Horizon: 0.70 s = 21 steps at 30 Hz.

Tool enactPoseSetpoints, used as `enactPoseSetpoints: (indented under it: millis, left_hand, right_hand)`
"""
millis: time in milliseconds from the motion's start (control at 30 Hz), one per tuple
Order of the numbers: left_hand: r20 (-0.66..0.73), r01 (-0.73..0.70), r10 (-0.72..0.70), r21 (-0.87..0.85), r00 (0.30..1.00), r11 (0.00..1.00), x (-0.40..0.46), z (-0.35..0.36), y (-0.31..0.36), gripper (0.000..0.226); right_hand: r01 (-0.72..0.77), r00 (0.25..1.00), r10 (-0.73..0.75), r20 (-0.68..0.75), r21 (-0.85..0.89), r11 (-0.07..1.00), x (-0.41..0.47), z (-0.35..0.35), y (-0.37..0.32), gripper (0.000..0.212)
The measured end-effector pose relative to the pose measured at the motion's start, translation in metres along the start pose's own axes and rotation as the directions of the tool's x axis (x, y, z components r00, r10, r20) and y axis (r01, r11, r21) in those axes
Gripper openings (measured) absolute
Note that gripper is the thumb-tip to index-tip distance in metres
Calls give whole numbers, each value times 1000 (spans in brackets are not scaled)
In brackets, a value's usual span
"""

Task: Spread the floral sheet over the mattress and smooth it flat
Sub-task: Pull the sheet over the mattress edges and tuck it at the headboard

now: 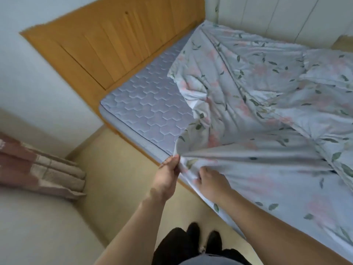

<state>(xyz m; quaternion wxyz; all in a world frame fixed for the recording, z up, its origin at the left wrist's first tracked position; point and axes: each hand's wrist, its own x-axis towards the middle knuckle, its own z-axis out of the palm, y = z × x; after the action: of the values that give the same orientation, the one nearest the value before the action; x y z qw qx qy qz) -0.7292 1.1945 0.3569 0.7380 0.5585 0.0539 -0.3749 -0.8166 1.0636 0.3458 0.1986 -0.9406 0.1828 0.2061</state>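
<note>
You are gripping the floral sheet point(257, 115)'s edge with your left hand point(168, 173) and right hand point(210, 180), the bare mattress point(150, 104) lying ahead-left, nearer your left.

My view: quilted mattress point(150, 104) in wooden bed frame point(107, 46); floral sheet point(267, 104) rumpled over right part, far-left corner bare.

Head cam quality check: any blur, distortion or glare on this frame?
Head view: strong wide-angle bend, headboard and mattress edges curve; soft motion blur throughout, worst on the curtain; light flat and even, no glare; both hands on the sheet stay readable.
</note>
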Motion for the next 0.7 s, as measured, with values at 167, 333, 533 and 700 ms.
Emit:
enactPoseSetpoints:
  millis: [167,333,533,700]
  left_hand:
    - [-69,38,-44,-79,997,996,-5,-21,-16,30]
    - [82,140,-133,-93,988,986,30,-21,-4,38]
    - [282,254,-238,-22,929,967,82,-25,21,25]
    - [263,516,-515,71,815,853,121,-25,5,34]
  right_hand:
    - [23,960,-22,279,0,1000,9,24,-19,23]
    - [-288,939,268,-216,-69,955,14,17,-19,79]
    - [-330,938,302,-172,-169,929,42,-4,-28,35]
    - [-334,943,333,-23,-48,941,36,-21,-34,24]
